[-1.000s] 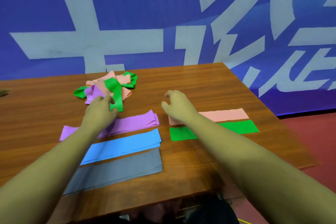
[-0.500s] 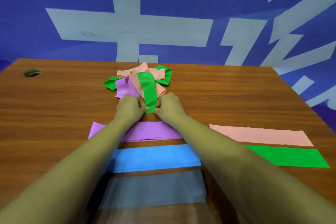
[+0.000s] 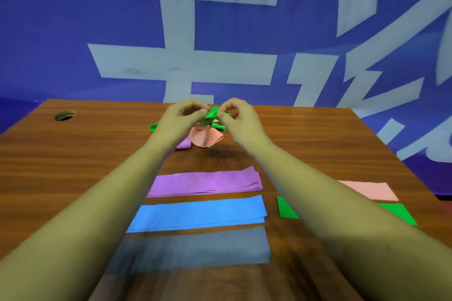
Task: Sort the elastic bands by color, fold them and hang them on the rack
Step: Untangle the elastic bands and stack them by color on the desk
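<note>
Both hands up: left hand point(image 3: 179, 116) and right hand point(image 3: 236, 115) each pinch the green band point(image 3: 211, 114), lifted just above the unsorted pile point(image 3: 205, 136), beyond the purple stack point(image 3: 205, 183) on the tabletop point(image 3: 73, 154).

The brown wooden desk point(image 3: 73, 166) has a cable hole point(image 3: 64, 115) near its far left corner. Three folded stacks lie in a column at its near middle, with strips of bare wood between them: purple bands point(image 3: 205, 183) farthest, blue bands point(image 3: 198, 212) next, grey bands point(image 3: 190, 249) nearest. To their right lie a flat pink band point(image 3: 369, 189) and, just nearer, a flat green band point(image 3: 286, 208). Farther back sits a loose heap point(image 3: 205, 138) of pink, purple and green.
</note>
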The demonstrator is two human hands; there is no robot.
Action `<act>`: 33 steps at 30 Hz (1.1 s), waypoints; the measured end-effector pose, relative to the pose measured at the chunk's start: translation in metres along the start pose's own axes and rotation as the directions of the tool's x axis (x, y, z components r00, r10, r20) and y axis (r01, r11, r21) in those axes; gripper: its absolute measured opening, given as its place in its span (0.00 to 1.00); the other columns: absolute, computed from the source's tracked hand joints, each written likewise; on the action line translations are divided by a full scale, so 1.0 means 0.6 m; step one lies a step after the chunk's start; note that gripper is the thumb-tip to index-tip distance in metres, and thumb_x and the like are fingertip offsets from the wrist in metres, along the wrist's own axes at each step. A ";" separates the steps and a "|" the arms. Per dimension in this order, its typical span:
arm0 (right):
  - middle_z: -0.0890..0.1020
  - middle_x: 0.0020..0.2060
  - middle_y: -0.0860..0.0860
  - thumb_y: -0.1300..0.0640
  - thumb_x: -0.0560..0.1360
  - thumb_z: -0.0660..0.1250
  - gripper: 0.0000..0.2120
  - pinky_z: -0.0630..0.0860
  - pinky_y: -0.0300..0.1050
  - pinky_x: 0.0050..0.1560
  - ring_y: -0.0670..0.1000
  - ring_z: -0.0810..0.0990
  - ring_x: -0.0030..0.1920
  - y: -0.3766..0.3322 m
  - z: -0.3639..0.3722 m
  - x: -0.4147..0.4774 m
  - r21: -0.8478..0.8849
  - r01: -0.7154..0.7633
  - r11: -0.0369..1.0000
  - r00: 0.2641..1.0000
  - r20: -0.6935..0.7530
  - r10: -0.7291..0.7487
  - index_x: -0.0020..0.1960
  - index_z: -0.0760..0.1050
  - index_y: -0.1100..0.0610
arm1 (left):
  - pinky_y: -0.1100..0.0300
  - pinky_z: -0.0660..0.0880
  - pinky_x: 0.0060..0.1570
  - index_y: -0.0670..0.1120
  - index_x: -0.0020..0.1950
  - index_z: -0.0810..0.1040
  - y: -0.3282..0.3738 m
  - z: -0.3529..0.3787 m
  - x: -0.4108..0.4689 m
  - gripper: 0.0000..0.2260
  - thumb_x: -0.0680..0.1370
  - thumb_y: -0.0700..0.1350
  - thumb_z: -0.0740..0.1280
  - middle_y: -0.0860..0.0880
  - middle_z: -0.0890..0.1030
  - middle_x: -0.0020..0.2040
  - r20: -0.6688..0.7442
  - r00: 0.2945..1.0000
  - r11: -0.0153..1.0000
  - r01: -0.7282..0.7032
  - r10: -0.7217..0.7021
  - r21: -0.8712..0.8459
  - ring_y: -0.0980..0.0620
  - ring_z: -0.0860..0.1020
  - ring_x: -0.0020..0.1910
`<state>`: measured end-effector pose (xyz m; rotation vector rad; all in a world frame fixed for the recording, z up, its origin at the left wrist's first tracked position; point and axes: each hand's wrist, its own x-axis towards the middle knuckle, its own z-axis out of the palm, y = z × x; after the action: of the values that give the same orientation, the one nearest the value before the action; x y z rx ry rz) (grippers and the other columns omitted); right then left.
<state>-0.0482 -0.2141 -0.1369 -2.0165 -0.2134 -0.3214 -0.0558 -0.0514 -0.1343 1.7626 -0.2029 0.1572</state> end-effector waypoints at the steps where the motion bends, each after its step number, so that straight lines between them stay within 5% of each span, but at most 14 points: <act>1: 0.79 0.47 0.53 0.62 0.74 0.68 0.08 0.80 0.53 0.46 0.52 0.80 0.41 -0.018 -0.013 0.000 0.020 0.008 1.000 1.000 -0.025 -0.007 0.39 0.75 0.50 | 0.56 0.78 0.53 0.46 0.52 0.81 0.018 -0.003 -0.004 0.06 0.78 0.38 0.67 0.45 0.83 0.48 0.036 0.999 0.999 -0.013 0.015 -0.042 0.51 0.81 0.49; 6: 0.79 0.39 0.52 0.66 0.76 0.65 0.09 0.83 0.56 0.43 0.56 0.84 0.38 -0.097 -0.071 -0.010 0.214 0.001 0.977 0.998 -0.057 0.011 0.41 0.73 0.55 | 0.59 0.76 0.56 0.44 0.56 0.80 0.087 -0.006 -0.026 0.08 0.78 0.37 0.68 0.45 0.84 0.50 0.053 0.987 0.988 -0.152 0.150 0.036 0.53 0.81 0.51; 10: 0.79 0.39 0.55 0.67 0.76 0.65 0.08 0.81 0.48 0.38 0.55 0.83 0.38 -0.136 -0.103 -0.028 0.252 0.043 0.967 0.998 -0.063 -0.028 0.44 0.73 0.55 | 0.65 0.77 0.43 0.47 0.49 0.81 0.132 -0.001 -0.039 0.05 0.79 0.39 0.67 0.53 0.83 0.38 -0.038 0.976 0.976 -0.211 0.213 0.045 0.60 0.80 0.38; 14: 0.79 0.43 0.53 0.62 0.73 0.71 0.12 0.80 0.50 0.45 0.52 0.80 0.43 -0.159 -0.125 -0.042 0.205 0.091 0.975 0.996 -0.009 -0.091 0.55 0.76 0.57 | 0.70 0.70 0.34 0.44 0.50 0.82 0.168 0.003 -0.054 0.04 0.79 0.41 0.67 0.54 0.78 0.33 -0.052 0.958 0.955 -0.277 0.283 0.105 0.64 0.74 0.30; 16: 0.79 0.43 0.50 0.59 0.72 0.74 0.15 0.78 0.48 0.47 0.50 0.77 0.42 -0.167 -0.133 -0.048 0.074 0.132 0.989 0.991 0.010 -0.133 0.56 0.77 0.57 | 0.68 0.72 0.36 0.46 0.48 0.82 0.180 0.005 -0.062 0.04 0.79 0.41 0.67 0.54 0.79 0.34 -0.050 0.954 0.952 -0.290 0.295 0.093 0.63 0.75 0.32; 20: 0.80 0.37 0.47 0.58 0.74 0.71 0.04 0.72 0.40 0.41 0.45 0.77 0.38 -0.189 -0.149 -0.062 -0.107 0.224 0.969 0.974 -0.003 -0.226 0.48 0.81 0.58 | 0.61 0.71 0.42 0.49 0.45 0.82 0.191 0.005 -0.076 0.03 0.78 0.43 0.69 0.47 0.78 0.37 -0.065 0.954 0.955 -0.289 0.294 0.073 0.56 0.74 0.37; 22: 0.80 0.35 0.47 0.58 0.75 0.69 0.04 0.72 0.38 0.39 0.44 0.76 0.36 -0.203 -0.158 -0.068 -0.091 0.237 0.967 0.971 -0.020 -0.240 0.46 0.81 0.59 | 0.62 0.71 0.42 0.49 0.47 0.82 0.195 0.005 -0.085 0.01 0.77 0.44 0.70 0.47 0.77 0.39 -0.062 0.955 0.956 -0.284 0.289 0.077 0.56 0.73 0.37; 26: 0.83 0.39 0.51 0.61 0.77 0.67 0.05 0.77 0.41 0.41 0.47 0.80 0.40 -0.231 -0.175 -0.074 0.011 0.256 0.967 0.966 -0.033 -0.255 0.49 0.81 0.59 | 0.59 0.77 0.56 0.45 0.59 0.79 0.201 0.013 -0.108 0.09 0.80 0.42 0.66 0.48 0.84 0.54 0.106 0.961 0.965 -0.244 0.254 -0.097 0.52 0.81 0.55; 30: 0.83 0.40 0.53 0.62 0.76 0.68 0.05 0.76 0.39 0.43 0.45 0.78 0.40 -0.244 -0.190 -0.078 0.042 0.262 0.964 0.965 -0.027 -0.261 0.49 0.82 0.62 | 0.52 0.78 0.54 0.44 0.52 0.81 0.200 0.028 -0.121 0.05 0.80 0.43 0.66 0.45 0.84 0.46 0.112 0.969 0.969 -0.207 0.222 -0.132 0.48 0.82 0.47; 33: 0.84 0.41 0.58 0.59 0.74 0.71 0.06 0.76 0.42 0.43 0.47 0.78 0.40 -0.240 -0.199 -0.084 0.038 0.207 0.978 0.978 0.023 -0.208 0.48 0.82 0.62 | 0.58 0.78 0.44 0.44 0.49 0.80 0.200 0.041 -0.127 0.04 0.80 0.40 0.65 0.43 0.81 0.42 0.112 0.974 0.972 -0.178 0.196 -0.154 0.52 0.80 0.38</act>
<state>-0.1531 -0.2572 0.0200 -1.9682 -0.4456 -0.4192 -0.1570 -0.0952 -0.0409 1.6095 -0.4634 0.1630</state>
